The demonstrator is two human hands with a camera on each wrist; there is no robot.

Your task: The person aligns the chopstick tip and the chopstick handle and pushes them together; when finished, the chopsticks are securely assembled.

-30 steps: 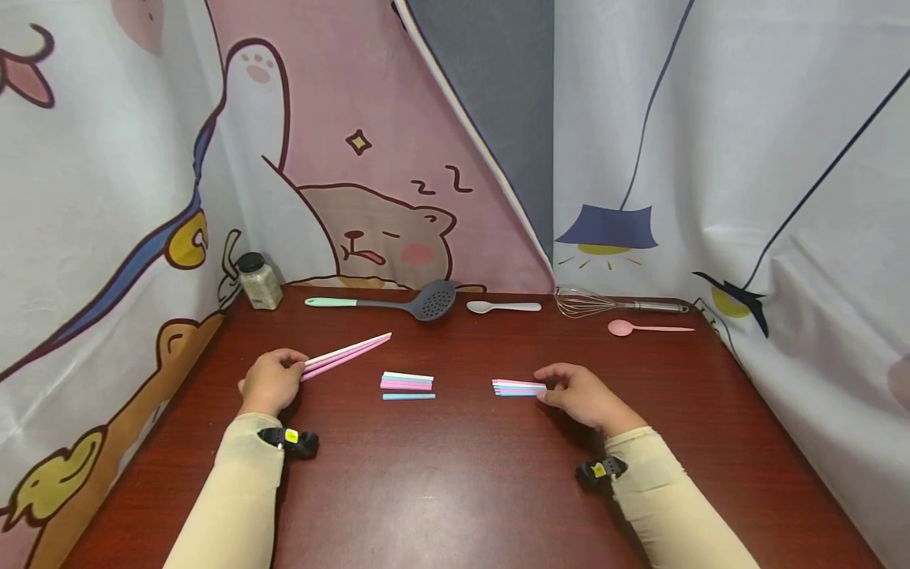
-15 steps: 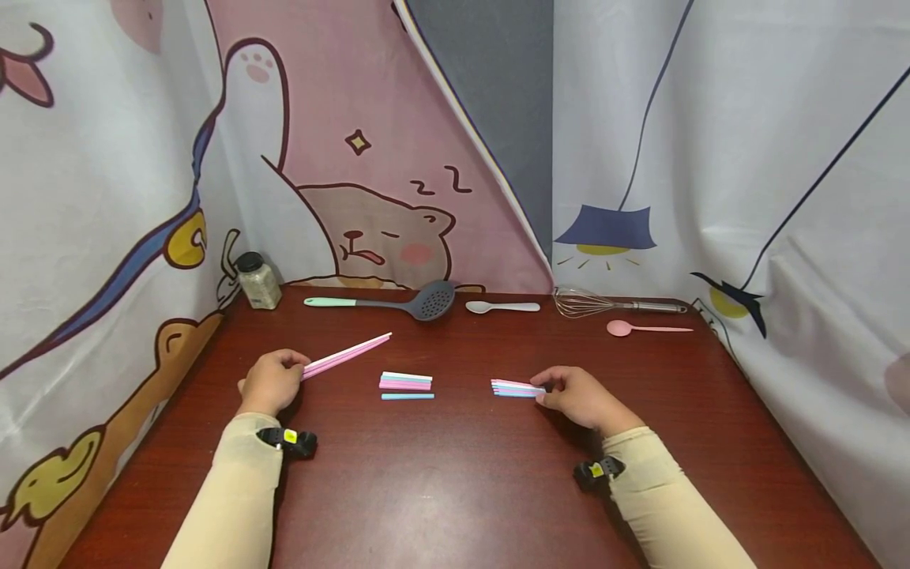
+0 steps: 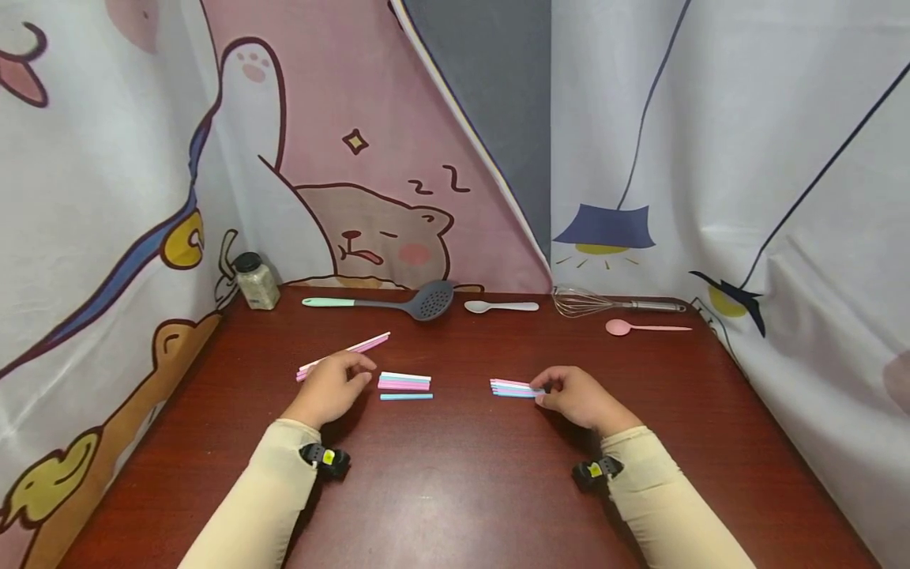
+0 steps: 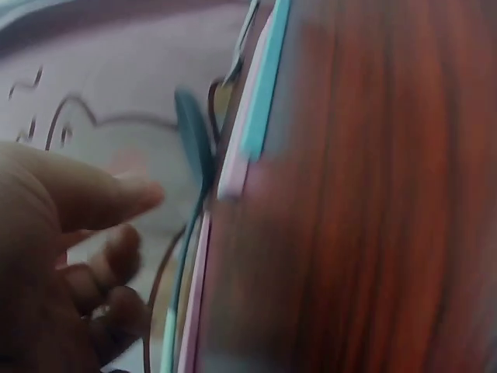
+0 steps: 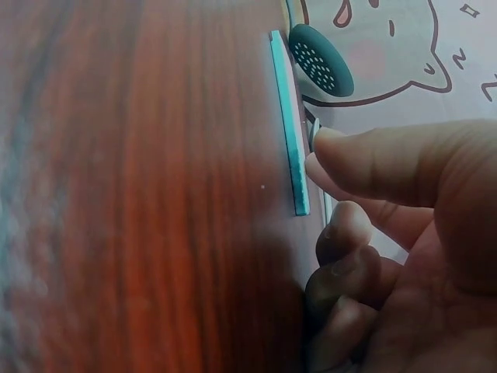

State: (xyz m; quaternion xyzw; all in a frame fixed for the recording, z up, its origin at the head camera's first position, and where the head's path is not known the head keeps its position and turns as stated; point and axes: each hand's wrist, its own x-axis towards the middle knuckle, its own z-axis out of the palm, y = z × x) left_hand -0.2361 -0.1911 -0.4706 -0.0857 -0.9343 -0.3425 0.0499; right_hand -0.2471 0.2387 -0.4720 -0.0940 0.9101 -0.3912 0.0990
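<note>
Hands appear on both sides of the brown table (image 3: 441, 490) in the head view: the left hand (image 3: 330, 387), fingers loosely bent and holding nothing, is between the long pink and white sticks (image 3: 371, 344) and the middle bundle of short sticks (image 3: 404, 385), with a single blue stick (image 3: 407, 397) lying just nearer the person. The right hand (image 3: 579, 399) has thumb and forefinger at the right end of another short bundle (image 3: 508, 387). Along the back lie a skimmer (image 3: 426, 302), white spoon (image 3: 501, 307) and whisk (image 3: 590, 303). In the left wrist view, blurred, the thumb stands apart from bent fingers, nothing between them. In the right wrist view, thumb and forefinger tips nearly meet beside the sticks, other fingers curled; whether they grip any cannot be told.
</note>
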